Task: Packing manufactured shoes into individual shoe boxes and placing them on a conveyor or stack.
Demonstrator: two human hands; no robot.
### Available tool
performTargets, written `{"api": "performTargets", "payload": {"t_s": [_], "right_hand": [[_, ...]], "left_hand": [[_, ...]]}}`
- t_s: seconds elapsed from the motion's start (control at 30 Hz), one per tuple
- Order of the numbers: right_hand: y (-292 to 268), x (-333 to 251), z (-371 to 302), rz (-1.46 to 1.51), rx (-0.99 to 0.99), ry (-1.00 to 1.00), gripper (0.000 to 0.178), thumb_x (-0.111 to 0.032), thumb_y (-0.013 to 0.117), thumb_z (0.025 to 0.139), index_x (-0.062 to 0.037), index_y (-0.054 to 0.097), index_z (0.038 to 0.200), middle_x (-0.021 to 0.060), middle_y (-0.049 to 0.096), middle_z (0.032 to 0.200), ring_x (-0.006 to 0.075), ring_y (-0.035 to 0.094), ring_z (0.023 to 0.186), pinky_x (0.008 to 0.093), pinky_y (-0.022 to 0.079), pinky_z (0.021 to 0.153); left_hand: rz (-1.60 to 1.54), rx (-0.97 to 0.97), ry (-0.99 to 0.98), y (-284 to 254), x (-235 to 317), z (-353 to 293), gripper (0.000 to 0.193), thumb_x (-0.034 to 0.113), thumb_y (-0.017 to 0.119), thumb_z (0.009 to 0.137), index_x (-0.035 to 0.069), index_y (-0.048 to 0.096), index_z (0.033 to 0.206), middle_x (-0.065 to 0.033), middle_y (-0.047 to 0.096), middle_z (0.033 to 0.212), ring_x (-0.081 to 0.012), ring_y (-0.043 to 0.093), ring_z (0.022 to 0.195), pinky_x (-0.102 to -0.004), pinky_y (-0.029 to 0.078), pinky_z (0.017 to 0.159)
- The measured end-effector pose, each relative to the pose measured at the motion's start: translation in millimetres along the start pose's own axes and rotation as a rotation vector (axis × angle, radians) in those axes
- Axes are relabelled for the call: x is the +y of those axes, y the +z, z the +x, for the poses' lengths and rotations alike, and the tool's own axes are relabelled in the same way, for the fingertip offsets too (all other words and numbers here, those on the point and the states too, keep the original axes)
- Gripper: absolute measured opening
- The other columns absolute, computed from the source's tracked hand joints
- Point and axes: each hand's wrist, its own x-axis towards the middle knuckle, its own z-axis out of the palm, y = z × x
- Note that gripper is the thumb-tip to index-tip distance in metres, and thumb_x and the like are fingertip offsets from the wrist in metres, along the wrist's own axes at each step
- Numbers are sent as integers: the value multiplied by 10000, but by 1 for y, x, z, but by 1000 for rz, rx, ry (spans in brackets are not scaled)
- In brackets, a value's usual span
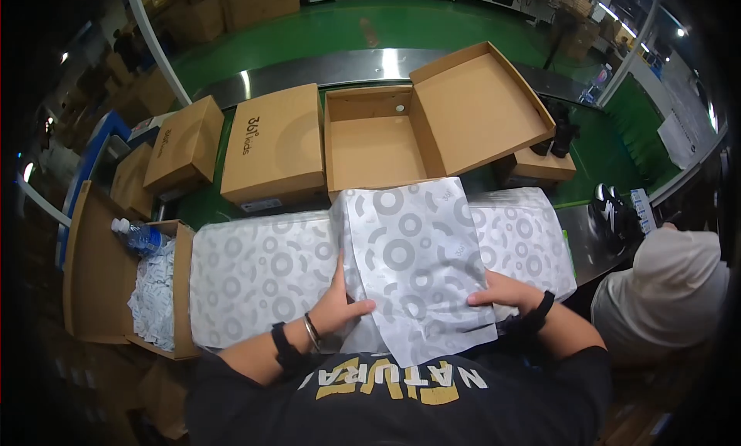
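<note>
A piece of white wrapping paper (417,261) with grey rings and arcs lies in front of my chest, its far end close to the open shoebox. My left hand (340,307) grips its left edge, thumb on top. On the opposite edge, my right hand (505,293) holds it the same way. The paper looks folded in layers; whether anything lies inside is hidden. Beside my left forearm is a wide stack of the same paper (258,276), and another stack (521,234) shows past my right hand. The open shoebox (374,149) has its lid tilted up to the right.
Closed brown shoeboxes (274,145) stand on the green conveyor. At the left, a carton (185,291) holds many small white packets (154,299) and a water bottle (139,236). Dark shoes (610,214) sit at the right, near a person in a light hood (664,291).
</note>
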Motion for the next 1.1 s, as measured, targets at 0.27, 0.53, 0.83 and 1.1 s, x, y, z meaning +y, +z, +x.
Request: {"api": "performTargets", "payload": {"t_s": [0.27, 0.53, 0.83, 1.1], "right_hand": [[-7, -97, 48, 253, 206, -191, 802, -298, 677, 670, -20, 263, 1298, 134, 385, 1250, 211, 389, 1134, 330, 316, 942], [-94, -117, 210, 262, 559, -342, 433, -99, 606, 710, 13, 470, 1105, 164, 569, 1000, 243, 558, 938, 354, 458, 776], [-5, -50, 163, -1157, 457, -438, 517, -277, 642, 681, -55, 507, 1127, 152, 501, 1095, 296, 431, 1068, 378, 321, 918], [-1, -20, 136, -1253, 255, -144, 503, -323, 609, 714, -71, 483, 1131, 146, 474, 1065, 299, 420, 1046, 398, 354, 840]], "left_hand": [[-399, 15, 210, -44, 102, 75, 880, 189, 614, 655, 83, 85, 1350, -173, 290, 1308, -286, 371, 1172, -391, 362, 939], [-401, 247, 205, -139, 59, 275, 691, 40, 530, 700, 95, 199, 1304, -151, 440, 1162, -273, 495, 1022, -400, 457, 817], [250, 29, -76, -155, 80, 105, 460, 93, 563, 758, 57, 453, 1203, -174, 582, 964, -174, 590, 757, -263, 472, 677], [1466, 745, -896, -392, -52, -173, 296, 286, 460, 780, 48, 636, 767, -159, 626, 805, -301, 600, 745, -401, 461, 689]]}}
